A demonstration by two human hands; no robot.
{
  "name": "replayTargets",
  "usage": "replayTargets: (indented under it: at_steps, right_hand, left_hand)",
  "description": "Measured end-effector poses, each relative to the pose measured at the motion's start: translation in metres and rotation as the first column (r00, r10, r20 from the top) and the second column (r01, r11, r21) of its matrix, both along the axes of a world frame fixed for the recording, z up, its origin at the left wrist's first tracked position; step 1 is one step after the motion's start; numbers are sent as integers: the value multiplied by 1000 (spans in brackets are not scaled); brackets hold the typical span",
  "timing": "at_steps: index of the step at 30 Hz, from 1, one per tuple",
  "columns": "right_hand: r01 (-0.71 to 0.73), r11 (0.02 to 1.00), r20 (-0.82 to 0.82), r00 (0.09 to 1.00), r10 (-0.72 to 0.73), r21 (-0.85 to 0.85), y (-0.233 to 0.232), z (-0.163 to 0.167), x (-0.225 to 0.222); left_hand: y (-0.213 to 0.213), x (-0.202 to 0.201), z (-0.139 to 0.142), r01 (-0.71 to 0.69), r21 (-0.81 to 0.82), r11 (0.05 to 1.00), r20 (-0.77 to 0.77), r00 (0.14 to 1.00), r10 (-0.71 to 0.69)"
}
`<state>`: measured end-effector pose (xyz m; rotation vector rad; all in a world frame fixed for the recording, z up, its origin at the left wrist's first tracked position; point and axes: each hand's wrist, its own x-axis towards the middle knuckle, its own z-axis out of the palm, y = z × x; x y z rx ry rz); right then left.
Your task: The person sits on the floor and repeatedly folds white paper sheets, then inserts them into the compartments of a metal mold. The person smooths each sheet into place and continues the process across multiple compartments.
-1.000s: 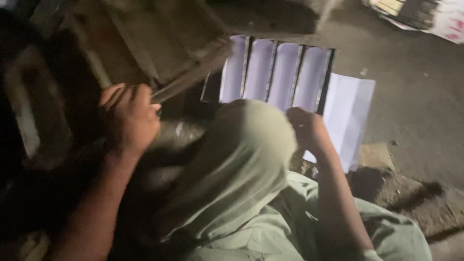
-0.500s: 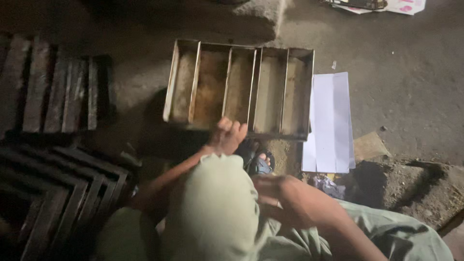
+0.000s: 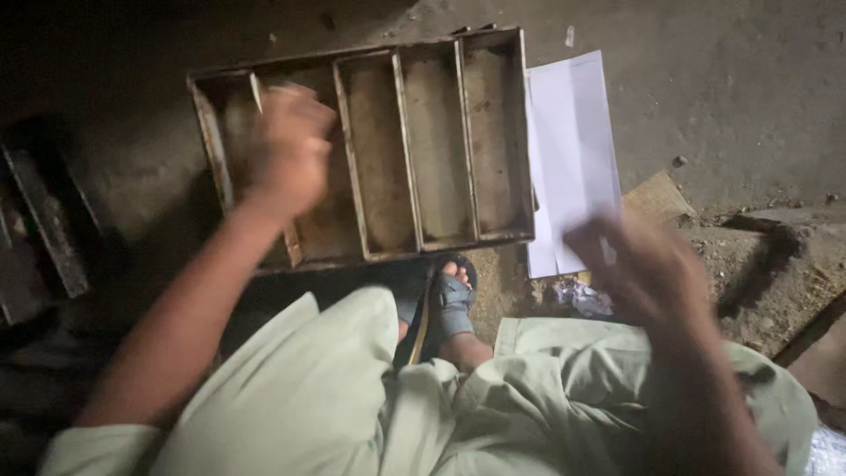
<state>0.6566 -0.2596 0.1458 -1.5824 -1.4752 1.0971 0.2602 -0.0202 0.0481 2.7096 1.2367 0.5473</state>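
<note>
The metal mould tray [image 3: 370,150] lay on the floor in the upper middle of the frame. The left hand [image 3: 284,150] hovered over its left compartments — blurred, grip unclear — apparently working inside. The right hand [image 3: 648,269], blurred too, hung near the white paper [image 3: 573,150]; any next move wanted steadier placement.

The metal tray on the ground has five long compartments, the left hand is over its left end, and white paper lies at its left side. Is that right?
Not quite. The head view shows the white paper at the right side of the metal tray. The five compartments and the left hand over the left end are correct.
</note>
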Motion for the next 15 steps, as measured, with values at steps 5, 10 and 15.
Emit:
replayTargets:
  at_steps: [5, 10, 15]
  right_hand:
    - [188, 916, 713, 689, 134, -354, 28, -144, 4]
    - [118, 954, 758, 637, 141, -277, 29, -211, -7]
    - [44, 976, 772, 619, 141, -213, 27, -216, 13]
  left_hand:
    - [11, -71, -61, -507, -478, 717, 303, 671, 677]
    - [-22, -104, -106, -658, -341, 671, 137, 672, 728]
    - [-49, -91, -81, -651, -321, 688, 164, 677, 717]
